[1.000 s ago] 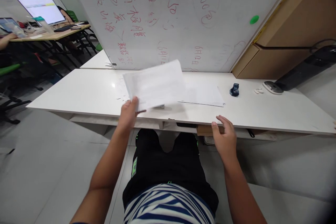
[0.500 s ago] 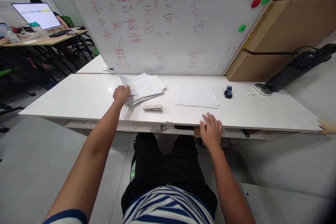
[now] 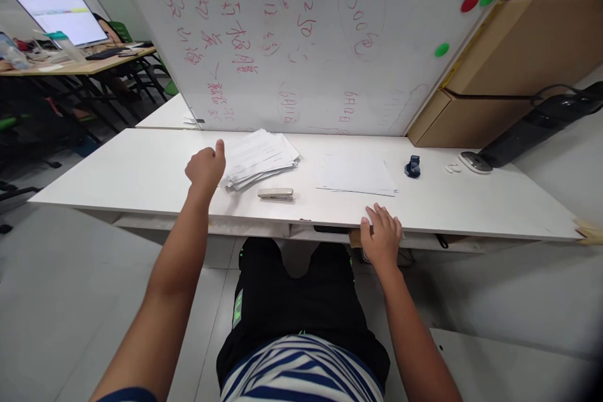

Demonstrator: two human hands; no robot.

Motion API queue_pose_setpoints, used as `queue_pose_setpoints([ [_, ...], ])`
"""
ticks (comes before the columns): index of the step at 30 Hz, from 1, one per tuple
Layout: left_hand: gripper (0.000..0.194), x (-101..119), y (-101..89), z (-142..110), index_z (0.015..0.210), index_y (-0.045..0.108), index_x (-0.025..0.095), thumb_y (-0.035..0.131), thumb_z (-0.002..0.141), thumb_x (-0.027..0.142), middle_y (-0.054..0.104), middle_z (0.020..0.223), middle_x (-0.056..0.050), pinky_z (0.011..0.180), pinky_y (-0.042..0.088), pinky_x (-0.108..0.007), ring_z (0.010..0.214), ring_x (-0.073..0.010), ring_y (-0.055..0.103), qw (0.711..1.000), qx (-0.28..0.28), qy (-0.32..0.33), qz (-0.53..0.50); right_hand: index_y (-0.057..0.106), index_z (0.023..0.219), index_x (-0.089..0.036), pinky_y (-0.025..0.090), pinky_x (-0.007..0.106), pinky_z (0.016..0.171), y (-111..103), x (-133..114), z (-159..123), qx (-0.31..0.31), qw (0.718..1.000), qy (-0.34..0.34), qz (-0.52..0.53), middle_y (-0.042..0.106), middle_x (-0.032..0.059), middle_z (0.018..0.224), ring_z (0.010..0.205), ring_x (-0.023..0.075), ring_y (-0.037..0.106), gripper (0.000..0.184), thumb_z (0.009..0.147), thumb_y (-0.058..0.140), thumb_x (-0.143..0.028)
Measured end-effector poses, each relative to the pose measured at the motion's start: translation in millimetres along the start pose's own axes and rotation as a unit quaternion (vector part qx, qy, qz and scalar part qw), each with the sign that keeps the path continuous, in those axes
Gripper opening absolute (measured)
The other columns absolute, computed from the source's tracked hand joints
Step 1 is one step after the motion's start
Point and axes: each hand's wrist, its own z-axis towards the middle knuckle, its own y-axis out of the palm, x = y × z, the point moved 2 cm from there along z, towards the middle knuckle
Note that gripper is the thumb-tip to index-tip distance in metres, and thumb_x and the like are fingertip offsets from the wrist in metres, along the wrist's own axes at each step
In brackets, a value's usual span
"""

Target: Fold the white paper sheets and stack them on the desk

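Head view: looking forward and down across a white table (image 3: 141, 169) spanning the middle of the frame.
Paper pile (image 3: 259, 157): lying left of centre, fanned unevenly with loose edges towards the lower right.
Left hand (image 3: 206, 166): poised just beside the left end of the pile, with thumb up; with fingers hidden, cannot tell whether curled around anything or touching paper.
Right hand (image 3: 382, 231): unclenched at the front edge, right of centre, with fingers slightly spread and gripping nothing visible.
Step in hand: probably handling loose paper left-handed, around the pile's left end.
Next move: for any further lifting, would likely call for a thin pinch on one edge, with care against dragging lower sheets.
Flat sheets (image 3: 355, 174): lying right of centre, more evenly stacked, near the right hand but apart.
Stapler (image 3: 276, 194): lying just in front of the pile, narrowing the approach from lower centre.
Whiteboard (image 3: 311, 75): standing along the rear, limiting reach upwards in the frame.
Room: widest leftwards from the left hand; tighter between pile and flat sheets.
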Motion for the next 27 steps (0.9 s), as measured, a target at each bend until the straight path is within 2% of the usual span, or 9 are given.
queue_pose_setpoints([
  [3,0.063,39.7,-12.2,-39.4,0.083,0.061,0.019,0.016,0.095,0.06,0.067,0.079,-0.011,0.063,0.038,-0.031,0.08,-0.026,0.061,0.994,0.016,0.102,-0.025,0.066,0.108,-0.018,0.027,0.051,0.107,-0.1,-2.0,25.2,-0.011,0.999,0.033,-0.021,0.063,0.0128,0.122,0.118,0.0294,0.053,0.034,0.091,0.044,-0.037],
  [6,0.055,90.7,3.0,-94.0,0.086,0.062,0.02,0.022,0.097,0.057,0.065,0.072,-0.006,0.061,0.038,-0.029,0.072,-0.0225,0.061,0.962,-0.071,0.256,-0.059,0.063,0.115,-0.017,0.028,0.052,0.106,11.7,-3.5,66.3,-0.049,0.998,-0.014,-0.023,0.058,0.0152,0.13,0.125,0.0328,0.047,0.037,0.087,0.05,-0.038],
  [8,0.046,120.1,23.7,-129.4,0.094,0.063,0.021,0.027,0.098,0.051,0.068,0.083,-0.006,0.067,0.042,-0.03,0.079,-0.0213,0.063,0.911,-0.117,0.384,-0.092,0.056,0.128,-0.019,0.028,0.049,0.109,24.4,-3.8,91.5,-0.118,0.99,-0.083,0.006,0.048,0.0131,0.143,0.136,0.0317,0.036,0.046,0.088,0.05,-0.039],
  [10,0.037,140.7,47.7,-157.4,0.106,0.062,0.022,0.035,0.097,0.045,0.067,0.108,-0.007,0.082,0.044,-0.033,0.099,-0.0222,0.061,0.838,-0.131,0.519,-0.105,0.054,0.132,-0.022,0.027,0.049,0.111,35.2,-1.6,107.8,-0.181,0.978,-0.099,0.033,0.047,0.009,0.145,0.138,0.0286,0.035,0.047,0.09,0.048,-0.043],
  [11,0.036,147.0,60.0,-166.6,0.115,0.06,0.022,0.037,0.096,0.044,0.063,0.122,-0.008,0.09,0.042,-0.035,0.111,-0.0233,0.057,0.815,-0.131,0.554,-0.108,0.055,0.13,-0.023,0.028,0.049,0.111,38.7,-0.2,112.1,-0.195,0.975,-0.094,0.041,0.048,0.0075,0.144,0.137,0.0274,0.038,0.046,0.091,0.048,-0.045],
  [13,0.044,154.0,83.3,-174.6,0.129,0.051,0.019,0.04,0.095,0.045,0.048,0.142,-0.011,0.104,0.035,-0.04,0.13,-0.0269,0.043,0.82,-0.128,0.548,-0.105,0.059,0.125,-0.023,0.031,0.047,0.11,41.2,1.4,114.0,-0.187,0.977,-0.087,0.045,0.053,0.0067,0.14,0.133,0.0259,0.044,0.042,0.092,0.047,-0.046],
  [18,0.07,155.8,115.3,-170.3,0.144,0.03,0.004,0.038,0.093,0.052,0.029,0.153,-0.022,0.114,0.023,-0.047,0.143,-0.0339,0.023,0.904,-0.126,0.397,-0.095,0.067,0.111,-0.02,0.043,0.038,0.096,34.6,-4.0,104.1,-0.117,0.983,-0.141,0.025,0.066,0.0077,0.122,0.121,0.0231,0.057,0.035,0.099,0.037,-0.034],
  [22,0.074,155.7,116.8,-169.3,0.147,0.025,0.004,0.039,0.093,0.052,0.031,0.152,-0.02,0.115,0.022,-0.046,0.141,-0.0332,0.028,0.91,-0.129,0.38,-0.1,0.067,0.107,-0.018,0.045,0.033,0.083,31.9,-7.0,102.6,-0.089,0.983,-0.162,-0.02,0.07,0.0091,0.113,0.105,0.0234,0.065,0.038,0.1,0.032,-0.031],
  [27,0.066,155.8,116.2,-169.9,0.146,0.032,0.012,0.038,0.093,0.052,0.034,0.152,-0.015,0.114,0.023,-0.047,0.14,-0.0324,0.028,0.906,-0.137,0.392,-0.085,0.066,0.101,-0.014,0.038,0.03,0.065,32.0,-7.1,102.7,-0.075,0.985,-0.134,-0.082,0.073,0.0101,0.085,0.074,0.0212,0.064,0.04,0.1,0.031,-0.032],
])
